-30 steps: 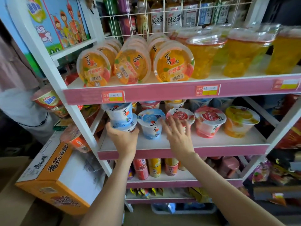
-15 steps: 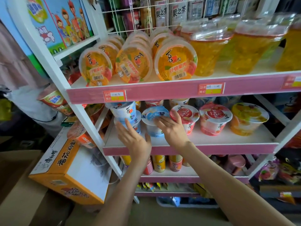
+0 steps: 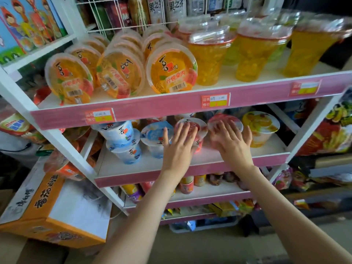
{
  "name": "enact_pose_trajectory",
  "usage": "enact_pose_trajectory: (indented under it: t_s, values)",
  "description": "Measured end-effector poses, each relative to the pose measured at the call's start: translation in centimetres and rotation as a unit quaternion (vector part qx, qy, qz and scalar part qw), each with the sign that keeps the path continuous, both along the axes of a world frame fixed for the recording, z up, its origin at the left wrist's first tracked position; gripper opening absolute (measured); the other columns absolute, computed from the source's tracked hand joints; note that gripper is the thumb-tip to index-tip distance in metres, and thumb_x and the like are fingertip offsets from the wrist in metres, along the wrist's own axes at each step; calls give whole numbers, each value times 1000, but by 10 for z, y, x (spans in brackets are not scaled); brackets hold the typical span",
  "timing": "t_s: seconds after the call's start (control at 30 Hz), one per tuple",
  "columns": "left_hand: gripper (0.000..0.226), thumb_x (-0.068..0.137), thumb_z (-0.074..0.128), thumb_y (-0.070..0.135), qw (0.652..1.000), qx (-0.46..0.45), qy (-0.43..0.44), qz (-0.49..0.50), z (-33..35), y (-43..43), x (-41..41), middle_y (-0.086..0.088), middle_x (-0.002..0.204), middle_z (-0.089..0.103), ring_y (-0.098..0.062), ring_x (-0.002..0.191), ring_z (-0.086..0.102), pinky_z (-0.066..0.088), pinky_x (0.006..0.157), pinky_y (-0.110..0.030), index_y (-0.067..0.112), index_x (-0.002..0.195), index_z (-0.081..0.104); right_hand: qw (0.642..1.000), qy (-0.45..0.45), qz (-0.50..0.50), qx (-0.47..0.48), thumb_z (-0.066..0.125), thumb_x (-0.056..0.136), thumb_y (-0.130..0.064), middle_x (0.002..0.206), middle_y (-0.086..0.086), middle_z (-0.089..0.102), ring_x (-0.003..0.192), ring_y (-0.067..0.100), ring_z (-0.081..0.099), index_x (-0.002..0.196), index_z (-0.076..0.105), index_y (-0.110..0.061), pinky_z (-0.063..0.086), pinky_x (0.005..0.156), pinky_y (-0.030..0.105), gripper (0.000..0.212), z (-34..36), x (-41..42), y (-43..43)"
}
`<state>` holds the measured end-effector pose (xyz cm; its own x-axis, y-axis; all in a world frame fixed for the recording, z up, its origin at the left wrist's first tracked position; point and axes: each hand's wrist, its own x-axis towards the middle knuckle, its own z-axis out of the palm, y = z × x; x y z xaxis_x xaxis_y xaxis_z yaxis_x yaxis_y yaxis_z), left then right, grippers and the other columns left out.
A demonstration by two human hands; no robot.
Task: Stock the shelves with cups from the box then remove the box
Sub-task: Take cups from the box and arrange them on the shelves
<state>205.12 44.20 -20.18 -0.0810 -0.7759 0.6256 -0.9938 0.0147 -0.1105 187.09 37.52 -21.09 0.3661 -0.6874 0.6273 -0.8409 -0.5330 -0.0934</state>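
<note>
Left hand (image 3: 177, 149): grip open, fingers flat on red-lidded cup (image 3: 190, 120).
Right hand (image 3: 233, 143): grip open, spread over neighbouring cup (image 3: 223, 118).
Change: both moved right from blue cups (image 3: 122, 130); row being tidied.
Box (image 3: 51, 212): near left, unremoved.

The cups (image 3: 119, 131) are smooth white plastic with glossy printed film lids. The tall tumblers (image 3: 208, 60) are clear, shiny plastic (their crinkled film tops catch the light). The shelf boards (image 3: 133, 166) look matt white, fronted by a smooth pink strip (image 3: 162, 109) carrying paper price labels (image 3: 215, 99). The wire rack (image 3: 118, 16) is white-coated metal. The box (image 3: 45, 197) is printed cardboard with a slight sheen.
</note>
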Motion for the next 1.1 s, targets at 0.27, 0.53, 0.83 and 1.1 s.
enact_pose_trajectory:
  t_s: [0.27, 0.53, 0.83, 1.1]
  values:
    - [48, 78, 32, 7, 997, -44, -11, -56, 3, -20, -21, -12, 98, 73, -25, 91, 70, 53, 86, -36, 2, 104, 72, 991, 26, 102, -82, 39, 77, 2, 108, 15, 70, 103, 29, 66, 109, 69, 0, 39, 102, 39, 44, 1, -23, -14]
    - [37, 86, 56, 15, 999, -23, 14, -44, 2, -20, -39, -16, 120, 64, -33, 112, 60, 43, 99, -47, 6, 122, 62, 996, -9, 84, 39, 32, 97, -43, 145, 10, 42, 137, 25, 31, 142, 39, -5, 10, 116, 35, 59, 15, -73, -16]
    - [38, 80, 48, 11, 993, 49, -13, -111, 9, -45, -92, -12, 109, 70, -28, 103, 65, 48, 93, -46, 4, 111, 68, 999, -48, -4, -4, 59, 64, 19, 101, 20, 70, 97, 38, 67, 92, 69, 4, 53, 80, 51, 33, 15, -106, -28]
    - [54, 68, 72, 10, 982, 185, 28, -37, 37, -33, -125, -15, 114, 60, -32, 101, 60, 48, 88, -42, 7, 120, 58, 996, -33, -5, 82, 50, 82, 4, 127, 20, 59, 122, 37, 52, 124, 57, 1, 36, 105, 50, 43, 14, -110, -15]
